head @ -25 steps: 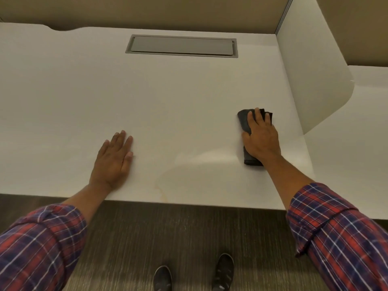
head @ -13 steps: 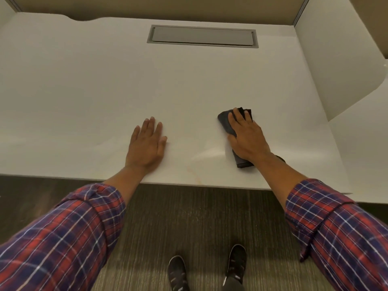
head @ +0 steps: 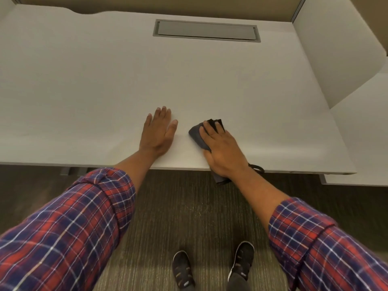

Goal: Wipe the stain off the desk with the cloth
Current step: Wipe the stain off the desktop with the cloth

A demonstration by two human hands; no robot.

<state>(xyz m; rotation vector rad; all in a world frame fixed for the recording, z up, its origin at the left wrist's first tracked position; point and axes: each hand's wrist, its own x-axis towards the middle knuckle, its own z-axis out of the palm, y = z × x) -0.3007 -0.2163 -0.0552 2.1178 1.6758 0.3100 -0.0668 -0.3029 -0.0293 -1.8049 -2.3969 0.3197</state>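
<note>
Left hand: flat on the desk, palm down, fingers straight, close together, holding nothing.
Right hand: pressing the dark cloth, fingers stretched over it (slightly spread).
Cloth: at 3 o'clock of the left hand, near end hanging over the front edge.
Open room: wide bare top toward 12 o'clock, up to the cable hatch.
Hidden: cloth's middle under the palm; stain not to be made out.

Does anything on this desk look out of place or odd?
Only the cloth: its near end hangs past the front edge of the desk, under the right hand that presses it. Nothing looks spilled or damaged.
</note>
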